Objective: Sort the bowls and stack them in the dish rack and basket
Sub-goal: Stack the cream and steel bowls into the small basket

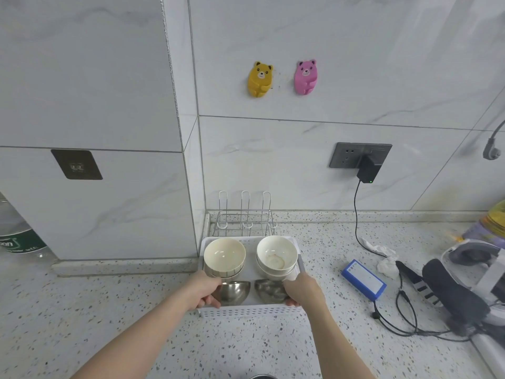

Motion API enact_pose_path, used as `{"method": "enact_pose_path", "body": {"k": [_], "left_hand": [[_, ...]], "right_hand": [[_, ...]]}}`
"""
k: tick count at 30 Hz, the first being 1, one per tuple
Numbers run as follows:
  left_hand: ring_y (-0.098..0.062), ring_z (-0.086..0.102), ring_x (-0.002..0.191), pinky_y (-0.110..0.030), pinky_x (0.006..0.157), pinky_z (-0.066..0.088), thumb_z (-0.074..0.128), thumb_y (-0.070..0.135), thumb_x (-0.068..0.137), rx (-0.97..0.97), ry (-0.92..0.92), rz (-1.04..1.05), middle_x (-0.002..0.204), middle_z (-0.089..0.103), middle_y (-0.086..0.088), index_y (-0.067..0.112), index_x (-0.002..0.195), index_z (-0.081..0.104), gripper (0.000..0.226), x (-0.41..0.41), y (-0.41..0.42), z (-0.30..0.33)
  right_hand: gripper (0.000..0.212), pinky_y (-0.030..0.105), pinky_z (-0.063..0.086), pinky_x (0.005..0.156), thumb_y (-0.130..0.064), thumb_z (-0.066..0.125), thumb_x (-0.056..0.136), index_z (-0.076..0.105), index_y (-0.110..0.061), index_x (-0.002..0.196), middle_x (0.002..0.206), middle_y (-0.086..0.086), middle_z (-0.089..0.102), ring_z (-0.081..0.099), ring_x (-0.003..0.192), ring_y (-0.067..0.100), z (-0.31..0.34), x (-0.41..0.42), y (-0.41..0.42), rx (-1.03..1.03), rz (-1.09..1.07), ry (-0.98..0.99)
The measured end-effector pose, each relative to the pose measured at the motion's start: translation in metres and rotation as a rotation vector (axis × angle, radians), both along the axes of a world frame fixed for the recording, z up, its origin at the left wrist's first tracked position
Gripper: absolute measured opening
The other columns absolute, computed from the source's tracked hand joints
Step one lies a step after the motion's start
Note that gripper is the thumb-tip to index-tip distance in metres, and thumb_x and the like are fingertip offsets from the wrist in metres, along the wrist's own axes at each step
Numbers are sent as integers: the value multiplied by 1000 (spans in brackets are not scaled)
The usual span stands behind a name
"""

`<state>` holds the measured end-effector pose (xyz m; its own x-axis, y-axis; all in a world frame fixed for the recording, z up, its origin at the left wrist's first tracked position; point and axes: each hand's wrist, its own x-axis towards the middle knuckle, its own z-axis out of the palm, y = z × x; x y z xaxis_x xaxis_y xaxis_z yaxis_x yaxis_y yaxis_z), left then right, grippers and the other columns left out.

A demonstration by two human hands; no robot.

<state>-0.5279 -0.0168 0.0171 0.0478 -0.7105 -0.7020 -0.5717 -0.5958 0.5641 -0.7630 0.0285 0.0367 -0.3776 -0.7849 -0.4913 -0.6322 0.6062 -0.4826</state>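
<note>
Speckled terrazzo desk (109,318) meets marbled wall tile. Both my hands grip the white perforated plastic basket (250,313) at its near corners, left hand (203,292) and right hand (300,291) with fingers curled over the rim. Inside sit cream ceramic bowl stacks (224,255) and two shiny steel bowls (235,292). I judge sorting nearly done; next, seat the basket squarely before the wire dish rack (244,220).

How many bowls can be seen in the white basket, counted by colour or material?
Cream bowls, top ones of two stacks: 2; rims show beneath each, number unclear.
Steel bowls: 2, left hand on one, right hand on the other.
Total clearly seen in the basket: 4
</note>
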Motion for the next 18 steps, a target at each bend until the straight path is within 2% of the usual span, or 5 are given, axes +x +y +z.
{"method": "enact_pose_path", "body": {"k": [5,10,14,16,18], "left_hand": [[-10,53,38,-18,34,24,49,26,100,-105,-30,-27,44,62,-8,0,126,50,36,-6,9,-6],[-10,41,36,-18,34,30,48,28,101,-140,-62,-70,70,73,-12,1,138,41,46,-2,15,-8],[-10,49,45,-22,41,39,51,34,100,-278,-5,-3,79,72,-8,11,141,37,49,0,29,-2],[-6,51,44,-23,40,40,52,33,99,-381,55,42,79,72,-7,16,133,44,39,4,40,1],[-1,51,41,-21,40,38,54,33,97,-463,138,54,73,72,-5,19,117,54,25,8,57,4]], "right_hand": [[28,28,51,63,-24,40,90,57,-12,72,58,0,64,55,52,16,-7,-2,4,-33,1,1],[26,33,56,74,-27,43,93,58,-7,101,83,4,73,64,72,18,-12,0,13,-88,-21,3],[41,36,55,79,-29,44,95,48,-11,131,102,6,70,66,92,21,-10,5,26,-167,-71,-4],[44,34,55,73,-27,46,95,46,-18,138,99,3,72,66,85,17,-8,8,40,-260,-115,-66],[38,29,50,57,-24,48,94,54,-23,132,80,-2,73,60,59,11,-11,10,59,-332,-153,-139]]}}
